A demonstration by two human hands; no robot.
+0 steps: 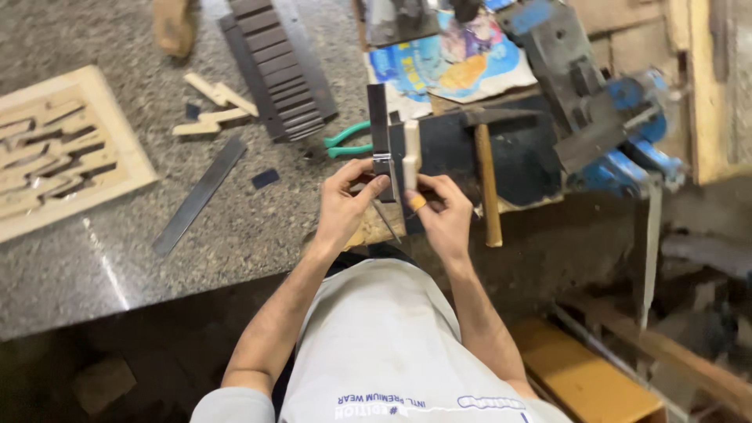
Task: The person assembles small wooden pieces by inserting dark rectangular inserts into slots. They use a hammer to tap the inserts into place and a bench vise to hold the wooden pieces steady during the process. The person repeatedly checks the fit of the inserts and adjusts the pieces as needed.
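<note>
Landmark: hammer [487, 188], wooden handle, lying on a dark mat [517, 157] at the bench edge.
Left hand [345, 205]: just left of the hammer handle; fingers closed in a pinch on the lower end of a dark metal strip [379, 129].
Dark metal strip: stands up out of the left hand, running away from the person, left of the hammer handle.
Right hand [442, 215]: between left hand and hammer handle; fingers pinched on a pale wooden strip [410, 160].
Pale wooden strip: upright, just beside the dark strip on its hammer side; whether they touch, cannot tell.
Green-handled pliers [348, 139]: left of the hammer, beyond the left hand.
Flat steel ruler [200, 196]: well left of the hammer on the granite top [235, 235].
Blue vise [611, 117]: right of the hammer.
</note>
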